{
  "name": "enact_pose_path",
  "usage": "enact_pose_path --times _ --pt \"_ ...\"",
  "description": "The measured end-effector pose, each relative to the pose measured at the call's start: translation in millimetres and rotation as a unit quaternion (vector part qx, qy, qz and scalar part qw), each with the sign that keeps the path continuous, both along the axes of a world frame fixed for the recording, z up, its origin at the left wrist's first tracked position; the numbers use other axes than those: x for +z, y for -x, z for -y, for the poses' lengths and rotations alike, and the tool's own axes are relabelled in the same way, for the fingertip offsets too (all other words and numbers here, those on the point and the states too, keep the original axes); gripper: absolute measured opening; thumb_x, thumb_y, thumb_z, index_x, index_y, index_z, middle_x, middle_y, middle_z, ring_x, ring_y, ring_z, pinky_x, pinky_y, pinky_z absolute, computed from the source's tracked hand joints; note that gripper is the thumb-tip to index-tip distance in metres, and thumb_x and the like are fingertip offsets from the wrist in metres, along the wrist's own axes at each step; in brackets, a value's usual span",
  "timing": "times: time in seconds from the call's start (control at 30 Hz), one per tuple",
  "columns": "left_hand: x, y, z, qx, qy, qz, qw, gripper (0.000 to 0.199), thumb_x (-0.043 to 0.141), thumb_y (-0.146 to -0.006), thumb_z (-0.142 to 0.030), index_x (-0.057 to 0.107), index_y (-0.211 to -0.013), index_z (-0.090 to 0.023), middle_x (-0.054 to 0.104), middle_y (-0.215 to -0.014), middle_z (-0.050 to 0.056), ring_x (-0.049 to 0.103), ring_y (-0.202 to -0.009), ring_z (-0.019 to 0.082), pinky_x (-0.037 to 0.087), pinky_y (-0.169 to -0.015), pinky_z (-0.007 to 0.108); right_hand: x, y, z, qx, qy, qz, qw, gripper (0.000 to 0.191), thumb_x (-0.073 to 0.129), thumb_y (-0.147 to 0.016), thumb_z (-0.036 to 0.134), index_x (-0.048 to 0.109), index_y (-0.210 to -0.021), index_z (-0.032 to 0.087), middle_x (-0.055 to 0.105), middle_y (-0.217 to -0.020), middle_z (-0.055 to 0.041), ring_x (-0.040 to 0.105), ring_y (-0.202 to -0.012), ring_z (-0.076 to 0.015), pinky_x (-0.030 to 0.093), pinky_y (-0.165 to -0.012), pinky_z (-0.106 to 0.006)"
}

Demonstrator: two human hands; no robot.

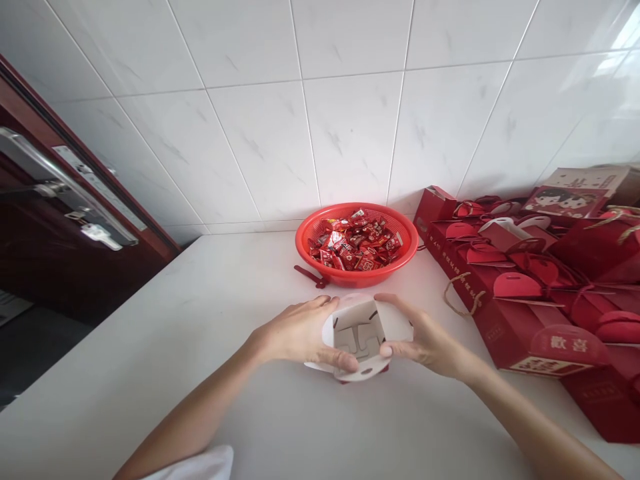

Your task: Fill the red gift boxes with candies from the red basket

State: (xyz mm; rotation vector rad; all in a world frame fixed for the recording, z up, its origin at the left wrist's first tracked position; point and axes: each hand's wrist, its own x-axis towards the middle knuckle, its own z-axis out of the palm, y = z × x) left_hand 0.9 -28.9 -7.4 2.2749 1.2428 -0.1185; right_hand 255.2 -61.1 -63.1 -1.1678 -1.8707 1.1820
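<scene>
A small paper gift box (357,337) stands on the white table with its top flaps folded outward. Its inside is white, and interlocked bottom flaps show there. My left hand (305,337) grips the box from the left, thumb over the near rim. From the right, my right hand (417,337) holds a side flap, with the thumb at the near corner and fingers behind. Just beyond the box sits a red plastic basket (357,277) with many red-wrapped candies (355,241). A dark red ribbon (311,275) lies by the basket's left side.
Several finished-looking red gift boxes (520,287) crowd the right side of the table (210,293), one with a rope handle. White tiled wall (250,147) runs along the back. At left is a dark red door (60,220) with a metal handle and keys (100,233).
</scene>
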Motion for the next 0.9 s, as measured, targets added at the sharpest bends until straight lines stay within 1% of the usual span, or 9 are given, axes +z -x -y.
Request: enact_pose_path --times 0.1,0.2,0.27,0.47,0.6,0.67,0.73,0.8,0.9 --pt "0.0 -3 5 -0.010 -0.035 -0.021 0.999 0.109 0.069 -0.062 -0.082 0.036 -0.153 -0.031 0.050 -0.151 0.012 0.048 -0.136 0.040 0.048 -0.099 0.045 0.4 -5 -1 0.059 0.039 -0.014 0.997 0.101 0.083 -0.070 0.058 0.036 -0.153 0.024 0.049 -0.149 -0.0170 0.062 -0.121 -0.0330 0.061 -0.083 -0.036" --pt "2.2 -6 10 0.001 -0.064 -0.052 0.997 0.125 0.067 -0.063 -0.082 0.019 -0.160 -0.020 0.025 -0.165 0.020 0.032 -0.148 0.043 0.039 -0.110 0.050 -1.6 -7 -2 0.082 0.027 0.014 0.996 0.110 0.086 -0.068 0.056 0.028 -0.158 0.027 0.045 -0.153 -0.0157 0.052 -0.133 -0.0344 0.057 -0.097 -0.040" --pt "3.1 -6 14 0.005 -0.073 -0.065 0.995 0.135 0.066 -0.061 -0.085 0.010 -0.162 -0.014 0.012 -0.167 0.024 0.025 -0.150 0.045 0.034 -0.114 0.052 -2.7 -8 -4 0.090 0.005 0.044 0.995 0.111 0.086 -0.068 0.056 0.027 -0.159 0.029 0.044 -0.154 -0.0144 0.046 -0.140 -0.0347 0.050 -0.107 -0.043" --pt "0.3 -3 20 0.004 -0.111 -0.061 0.992 0.145 0.062 -0.059 -0.092 -0.003 -0.163 -0.015 0.003 -0.169 0.023 0.020 -0.151 0.047 0.030 -0.116 0.055 -6.5 -9 -6 0.096 -0.025 0.080 0.992 0.111 0.080 -0.074 0.061 0.020 -0.162 0.028 0.038 -0.158 -0.0156 0.042 -0.143 -0.0347 0.044 -0.112 -0.047" --pt "0.3 -3 20 -0.023 -0.131 -0.036 0.990 0.131 0.067 -0.066 -0.082 0.001 -0.164 -0.026 0.001 -0.171 0.015 0.021 -0.152 0.045 0.031 -0.116 0.054 -11.1 -10 -10 0.081 -0.039 0.112 0.990 0.113 0.077 -0.074 0.066 0.018 -0.163 0.029 0.033 -0.162 -0.0163 0.043 -0.143 -0.0375 0.045 -0.111 -0.051" --pt "1.9 -5 19 -0.024 -0.124 -0.039 0.991 0.124 0.070 -0.068 -0.077 0.006 -0.164 -0.030 0.003 -0.171 0.012 0.021 -0.152 0.044 0.031 -0.116 0.055 -12.3 -10 -11 0.072 -0.043 0.108 0.991 0.113 0.076 -0.074 0.067 0.017 -0.163 0.030 0.031 -0.163 -0.0167 0.053 -0.135 -0.0373 0.051 -0.105 -0.049" --pt "3.6 -6 19 -0.007 -0.109 -0.046 0.993 0.126 0.071 -0.067 -0.076 0.006 -0.164 -0.029 0.006 -0.171 0.013 0.021 -0.152 0.044 0.033 -0.116 0.054 -13.5 -10 -13 0.059 -0.038 0.101 0.992 0.113 0.074 -0.076 0.068 0.014 -0.163 0.031 0.032 -0.162 -0.0176 0.065 -0.118 -0.0341 0.057 -0.095 -0.046" --pt "4.7 -6 19 0.026 -0.097 -0.042 0.994 0.130 0.072 -0.064 -0.075 0.005 -0.164 -0.026 0.015 -0.169 0.015 0.028 -0.150 0.043 0.039 -0.112 0.052 -15.7 -9 -15 0.030 -0.052 0.109 0.992 0.113 0.073 -0.076 0.069 0.013 -0.163 0.030 0.037 -0.159 -0.0188 0.070 -0.106 -0.0316 0.059 -0.089 -0.046" --pt "5.1 -7 18 0.075 -0.075 -0.037 0.994 0.129 0.072 -0.062 -0.077 0.011 -0.162 -0.023 0.036 -0.160 0.017 0.043 -0.141 0.041 0.047 -0.103 0.049 -20.2 -8 -18 -0.022 -0.103 0.146 0.984 0.112 0.072 -0.075 0.071 0.015 -0.162 0.029 0.047 -0.151 -0.0197 0.070 -0.101 -0.0310 0.059 -0.087 -0.049"
